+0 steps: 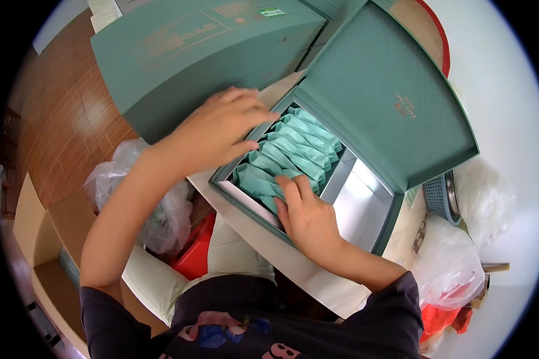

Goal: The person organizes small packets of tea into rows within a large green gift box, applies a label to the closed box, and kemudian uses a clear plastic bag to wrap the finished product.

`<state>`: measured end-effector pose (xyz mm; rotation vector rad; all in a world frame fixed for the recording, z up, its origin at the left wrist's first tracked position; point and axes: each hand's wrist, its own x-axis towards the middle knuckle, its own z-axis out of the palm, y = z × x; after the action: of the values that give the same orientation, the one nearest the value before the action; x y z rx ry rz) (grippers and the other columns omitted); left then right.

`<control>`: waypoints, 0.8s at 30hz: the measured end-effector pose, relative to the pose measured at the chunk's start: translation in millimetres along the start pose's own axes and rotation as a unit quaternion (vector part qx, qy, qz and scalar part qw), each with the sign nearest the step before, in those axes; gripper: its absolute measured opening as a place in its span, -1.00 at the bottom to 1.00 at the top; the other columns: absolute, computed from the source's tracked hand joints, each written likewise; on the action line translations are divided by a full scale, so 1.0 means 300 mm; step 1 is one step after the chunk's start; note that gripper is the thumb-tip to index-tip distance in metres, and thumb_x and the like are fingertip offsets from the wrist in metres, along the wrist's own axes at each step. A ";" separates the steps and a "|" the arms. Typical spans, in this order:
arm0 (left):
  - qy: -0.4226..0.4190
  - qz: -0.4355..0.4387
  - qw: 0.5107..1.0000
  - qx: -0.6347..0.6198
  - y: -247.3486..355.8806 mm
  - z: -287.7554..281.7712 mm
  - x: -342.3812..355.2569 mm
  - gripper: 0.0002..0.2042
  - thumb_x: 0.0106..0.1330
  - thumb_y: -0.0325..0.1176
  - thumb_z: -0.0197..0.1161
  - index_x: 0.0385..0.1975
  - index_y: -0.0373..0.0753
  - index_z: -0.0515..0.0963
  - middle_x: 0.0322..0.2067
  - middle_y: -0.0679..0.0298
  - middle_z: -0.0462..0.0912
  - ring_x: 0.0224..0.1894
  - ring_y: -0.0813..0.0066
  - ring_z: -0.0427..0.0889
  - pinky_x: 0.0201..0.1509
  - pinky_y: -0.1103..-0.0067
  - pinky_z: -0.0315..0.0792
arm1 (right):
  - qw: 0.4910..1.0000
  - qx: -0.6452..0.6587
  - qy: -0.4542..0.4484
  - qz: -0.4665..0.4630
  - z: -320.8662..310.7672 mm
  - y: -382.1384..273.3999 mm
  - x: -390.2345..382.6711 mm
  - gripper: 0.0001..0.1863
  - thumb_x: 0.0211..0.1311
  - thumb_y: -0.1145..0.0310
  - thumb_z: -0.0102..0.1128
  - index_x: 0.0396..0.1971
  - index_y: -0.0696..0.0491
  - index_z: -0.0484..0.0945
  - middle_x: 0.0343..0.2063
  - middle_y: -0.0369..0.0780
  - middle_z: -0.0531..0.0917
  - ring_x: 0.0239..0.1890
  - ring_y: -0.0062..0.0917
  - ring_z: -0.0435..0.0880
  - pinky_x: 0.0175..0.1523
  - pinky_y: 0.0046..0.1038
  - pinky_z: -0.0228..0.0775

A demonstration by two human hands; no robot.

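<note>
A green gift box (pixel 254 205) stands on the table before me, its hinged lid (pixel 383 90) raised on the far right side. Shiny teal packets (pixel 302 140), several of them, lie overlapped in a row in its left compartment. The white-lined right compartment (pixel 356 206) has nothing in it. My right hand (pixel 310 218) pinches the nearest teal packet between thumb and fingers at the row's near end. Over the box's left rim hovers my left hand (pixel 224 127), slightly blurred, fingers apart and holding nothing.
Larger closed green boxes (pixel 209 54) stand behind and to the left. A clear plastic bag (pixel 161 209) and an open cardboard carton (pixel 54 239) are at lower left. On the right are a blue basket (pixel 438 197) and more plastic bags (pixel 452 257).
</note>
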<state>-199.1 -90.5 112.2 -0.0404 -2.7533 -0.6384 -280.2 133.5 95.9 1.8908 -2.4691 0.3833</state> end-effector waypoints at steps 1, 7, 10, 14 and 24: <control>-0.001 0.025 1.000 0.013 0.012 0.004 -0.019 -0.57 0.13 -0.38 0.26 0.06 -0.15 0.47 0.07 0.23 0.47 0.26 0.18 0.27 0.36 0.28 0.12 | 1.000 -0.015 -0.003 -0.010 -0.003 -0.010 0.009 -0.58 0.10 0.39 0.21 -0.01 0.10 0.39 -0.25 -0.14 0.46 -0.47 -0.41 0.61 -0.51 -0.46 0.47; -0.067 0.095 0.993 0.027 0.087 0.064 -0.174 -0.66 0.25 -0.21 0.16 0.00 -0.15 0.52 0.08 0.27 0.49 0.25 0.37 0.32 0.37 0.26 0.10 | 0.990 -0.052 -0.025 -0.129 -0.076 0.020 -0.043 -0.56 0.05 0.20 0.28 -0.08 0.09 0.51 -0.11 -0.15 0.48 -0.46 -0.52 0.54 -0.51 -0.56 0.44; -0.053 0.096 0.994 0.022 0.072 0.088 -0.222 -0.65 0.25 -0.16 0.15 -0.01 -0.16 0.52 0.08 0.29 0.49 0.24 0.39 0.34 0.37 0.26 0.10 | 0.990 -0.067 -0.060 -0.105 -0.103 0.043 -0.095 -0.62 0.05 0.19 0.28 -0.17 0.11 0.57 -0.09 -0.17 0.51 -0.45 -0.52 0.53 -0.49 -0.56 0.43; -0.092 0.103 0.990 0.042 0.096 0.050 -0.164 -0.64 0.26 -0.16 0.15 0.00 -0.19 0.52 0.10 0.26 0.48 0.23 0.36 0.36 0.36 0.26 0.10 | 0.996 -0.024 -0.014 -0.079 -0.158 0.077 -0.101 -0.71 0.00 0.36 0.31 -0.23 0.09 0.59 -0.14 -0.21 0.57 -0.45 -0.46 0.55 -0.43 -0.49 0.44; -0.018 0.047 0.996 0.067 0.135 0.312 0.010 -0.40 0.38 0.00 -0.09 0.31 -0.26 0.14 0.35 0.07 0.08 0.42 0.23 -0.02 0.44 0.18 -0.21 | 0.991 -0.046 0.128 -0.019 -0.143 0.166 -0.017 -0.85 -0.02 0.58 0.22 -0.39 0.10 0.57 -0.49 -0.28 0.56 -0.50 -0.44 0.53 -0.50 -0.45 0.39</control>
<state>-225.7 -13.5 50.6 -0.1509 -2.8033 -0.4303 -332.2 158.9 127.4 1.7300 -2.2422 0.4684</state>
